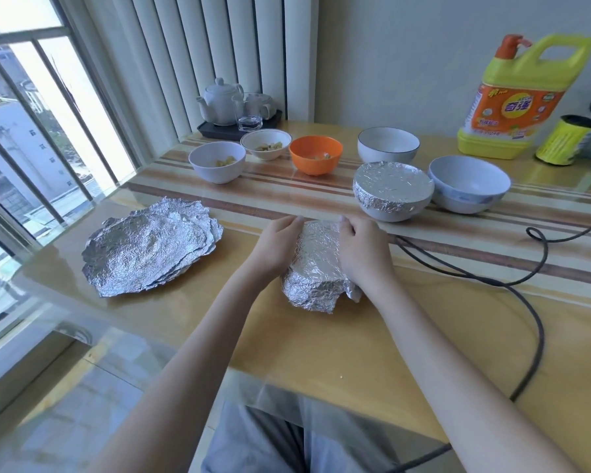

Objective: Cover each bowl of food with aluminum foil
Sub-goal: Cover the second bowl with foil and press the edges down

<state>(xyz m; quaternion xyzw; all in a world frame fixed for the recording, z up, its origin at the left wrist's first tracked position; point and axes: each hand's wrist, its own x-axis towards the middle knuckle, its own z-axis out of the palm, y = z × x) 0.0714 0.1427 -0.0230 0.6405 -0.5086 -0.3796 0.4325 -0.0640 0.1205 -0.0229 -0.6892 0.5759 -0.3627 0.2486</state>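
A bowl draped in crinkled aluminum foil (316,268) sits on the table in front of me; the bowl itself is hidden under the sheet. My left hand (277,245) cups its left side and my right hand (360,250) cups its right side, fingers curled over the foil at the far rim. Behind it stands a white bowl with foil fitted over its top (393,191). A stack of loose foil sheets (151,247) lies to the left. Uncovered bowls stand further back: white ones with food (217,162) (266,144), an orange one (315,155), and two more white ones (388,145) (468,184).
A black cable (512,285) loops across the table's right side. A yellow detergent jug (522,97) and a yellow-black roll (565,139) stand at the back right. A tea set on a dark tray (238,107) sits at the back. The table edge and window rail lie to the left.
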